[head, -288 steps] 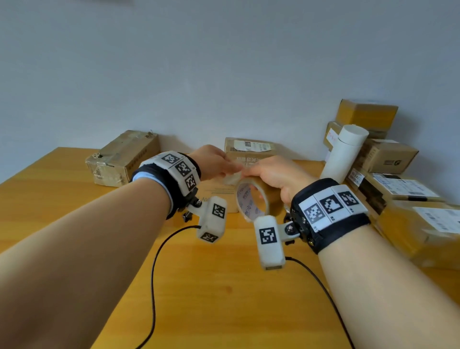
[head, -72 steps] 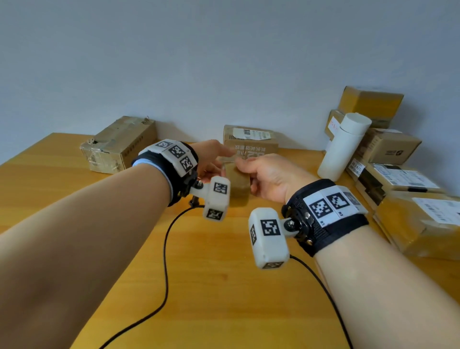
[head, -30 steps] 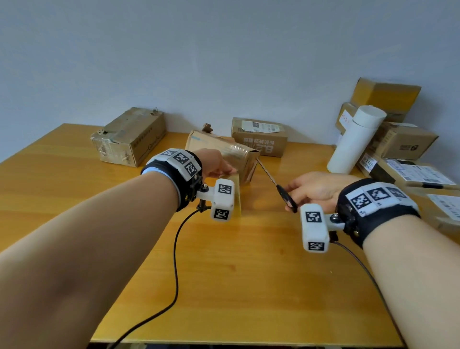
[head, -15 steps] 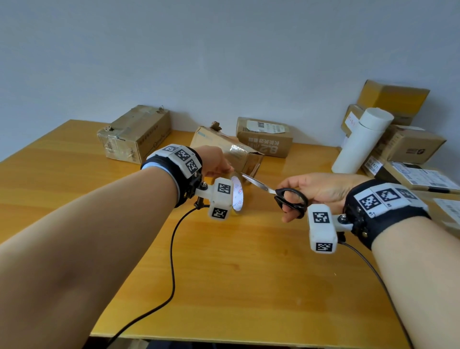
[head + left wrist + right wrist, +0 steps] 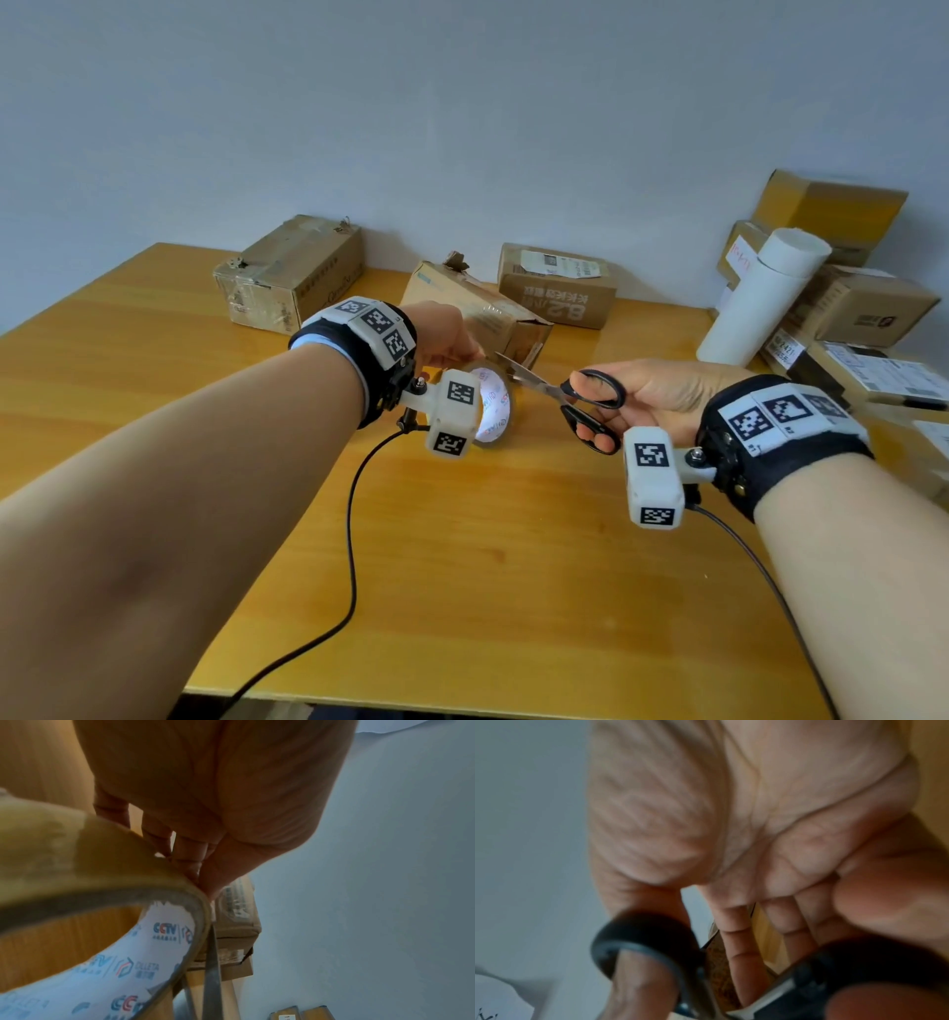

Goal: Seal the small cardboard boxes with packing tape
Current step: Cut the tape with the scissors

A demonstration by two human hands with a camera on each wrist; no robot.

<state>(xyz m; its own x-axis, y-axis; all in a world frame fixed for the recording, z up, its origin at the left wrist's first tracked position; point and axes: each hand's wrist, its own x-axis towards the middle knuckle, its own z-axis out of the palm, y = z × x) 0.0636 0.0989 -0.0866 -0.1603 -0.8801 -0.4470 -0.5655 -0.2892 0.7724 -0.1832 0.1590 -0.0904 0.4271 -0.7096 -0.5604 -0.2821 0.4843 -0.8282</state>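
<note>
Head view shows the left hand (image 5: pixel 442 335) pinching the edge of the packing tape roll (image 5: pixel 494 406), which hangs just below its fingers, apparently so that the strip running to the box is kept taut for a cut. The right hand (image 5: pixel 662 393) has thumb and fingers curled through the black loops of the scissors (image 5: pixel 565 394), blades parted and pointing at the tape just right of the left hand's fingertips. The small cardboard box (image 5: pixel 477 313) being sealed sits tilted just beyond the left hand, one end raised off the desk (image 5: pixel 488 565); it seems to be propped up by the tape's pull, though the strip itself is clear and hard to make out. A wrist camera covers much of the roll. From the left wrist, a blade (image 5: pixel 212 973) passes beside the roll's rim (image 5: pixel 144 850); whether it touches tape cannot be told. The right wrist picture is blurred. More boxes (image 5: pixel 862 308) lie well beyond the right hand.
</note>
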